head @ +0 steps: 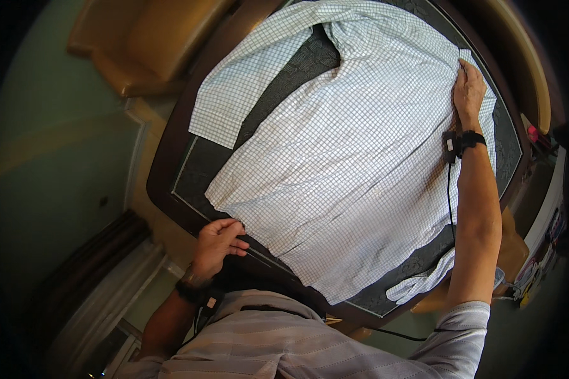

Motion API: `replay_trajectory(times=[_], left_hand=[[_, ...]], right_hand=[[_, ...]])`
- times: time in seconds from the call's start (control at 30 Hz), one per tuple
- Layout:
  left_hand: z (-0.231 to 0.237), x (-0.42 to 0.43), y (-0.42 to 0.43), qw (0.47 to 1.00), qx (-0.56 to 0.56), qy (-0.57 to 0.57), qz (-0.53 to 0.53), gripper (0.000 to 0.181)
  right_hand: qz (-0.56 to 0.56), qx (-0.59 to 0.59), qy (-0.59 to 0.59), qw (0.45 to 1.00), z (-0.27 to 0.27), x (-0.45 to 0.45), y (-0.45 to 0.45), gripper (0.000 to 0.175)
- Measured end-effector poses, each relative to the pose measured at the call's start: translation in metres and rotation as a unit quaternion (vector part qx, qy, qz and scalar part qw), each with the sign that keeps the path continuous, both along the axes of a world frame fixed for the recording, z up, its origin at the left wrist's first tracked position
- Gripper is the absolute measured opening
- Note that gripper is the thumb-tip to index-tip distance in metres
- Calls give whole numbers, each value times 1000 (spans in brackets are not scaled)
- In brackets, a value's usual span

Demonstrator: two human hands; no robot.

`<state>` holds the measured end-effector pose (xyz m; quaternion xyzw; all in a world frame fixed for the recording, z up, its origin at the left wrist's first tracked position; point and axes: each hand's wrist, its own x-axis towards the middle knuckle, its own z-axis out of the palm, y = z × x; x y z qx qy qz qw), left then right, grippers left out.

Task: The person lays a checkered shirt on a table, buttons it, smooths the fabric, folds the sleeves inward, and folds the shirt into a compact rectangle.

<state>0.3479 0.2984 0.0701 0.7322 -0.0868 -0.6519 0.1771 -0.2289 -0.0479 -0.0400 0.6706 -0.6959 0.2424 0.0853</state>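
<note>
A white checked long-sleeved shirt (pixel 341 156) lies spread over a dark patterned tabletop (pixel 194 163). Its one sleeve (pixel 246 90) reaches down at the upper left, folded at the shoulder; the cuff (pixel 419 284) of the other shows at the lower right, partly behind my right forearm. My left hand (pixel 223 244) is at the table's near edge by the shirt's hem, thumb and forefinger together; whether they pinch cloth I cannot tell. My right hand (pixel 469 90) rests on the shirt near its collar at the upper right, fingers bent onto the cloth.
A tan leather chair (pixel 147 42) stands at the upper left and another chair's curved back (pixel 526 61) at the upper right. A black device on a cable (pixel 449 147) is strapped at my right wrist. Cables and small items (pixel 533 279) lie at the far right. A curtain (pixel 104 289) hangs lower left.
</note>
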Motion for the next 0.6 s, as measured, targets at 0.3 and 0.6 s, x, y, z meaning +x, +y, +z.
replay_trajectory(times=[0.3,0.6], left_hand=[[-13,4,1,1000,24,16,10,20],[-19,-2,8,995,-35,60,75,46]], right_hand=[[67,-96,-37,992,4,9,2,20],[-10,-53,-64,996,15,24,11,26]])
